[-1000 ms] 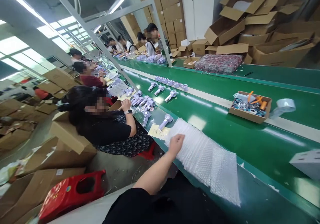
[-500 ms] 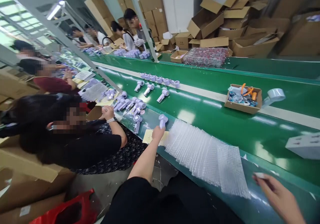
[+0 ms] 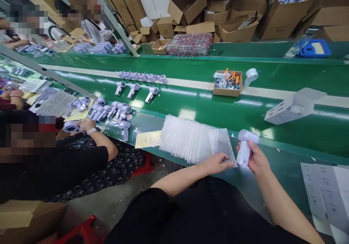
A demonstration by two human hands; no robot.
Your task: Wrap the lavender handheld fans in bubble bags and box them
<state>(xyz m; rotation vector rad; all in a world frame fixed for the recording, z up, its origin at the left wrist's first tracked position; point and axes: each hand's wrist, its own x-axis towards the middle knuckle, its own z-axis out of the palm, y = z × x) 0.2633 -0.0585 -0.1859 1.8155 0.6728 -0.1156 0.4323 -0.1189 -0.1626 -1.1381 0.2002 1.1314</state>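
Observation:
My right hand (image 3: 257, 158) grips a lavender handheld fan (image 3: 244, 153), its round head up and its handle down, above the green bench. Shiny clear film seems to cover the fan. Just left of it, my left hand (image 3: 218, 163) has its fingers curled at the near corner of the rightmost bubble-wrap bag (image 3: 224, 142). That bag lies at the end of an overlapping row of bubble-wrap bags (image 3: 185, 138). A yellow paper note (image 3: 147, 139) with handwriting sticks out at the row's left end.
More lavender fans (image 3: 111, 110) lie left, beside a seated co-worker (image 3: 81, 160). Several stand on the green conveyor (image 3: 191, 102). A small carton of parts (image 3: 227, 91), an open white box (image 3: 289, 108) and white printed sheets (image 3: 324, 193) are further right.
The fan has passed from my left hand to my right hand. My left hand has moved right to the bubble-wrap bags. The view has swung right.

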